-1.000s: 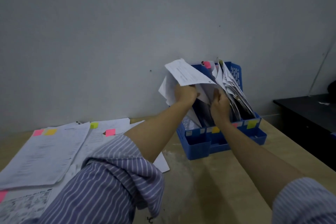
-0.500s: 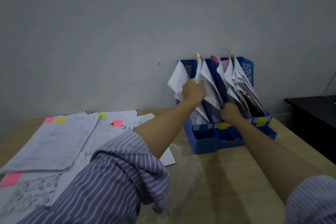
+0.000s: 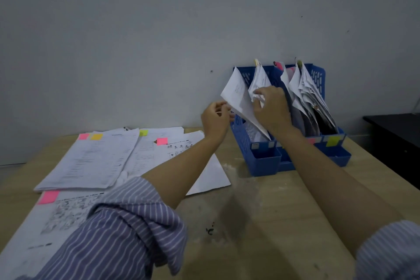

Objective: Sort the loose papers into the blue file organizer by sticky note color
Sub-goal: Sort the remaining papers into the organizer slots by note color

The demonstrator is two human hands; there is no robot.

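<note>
Now the right hand (image 3: 270, 107) pinches papers (image 3: 256, 88) in the blue file organizer (image 3: 263, 161); left hand (image 3: 214, 118), loosely curled, holds nothing; next, seat them.

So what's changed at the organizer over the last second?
The left hand has let go of the sheets and drawn back left of the blue file organizer. The right hand has moved left and now grips the papers in the left slot. The loose papers on the table haven't moved.
</note>
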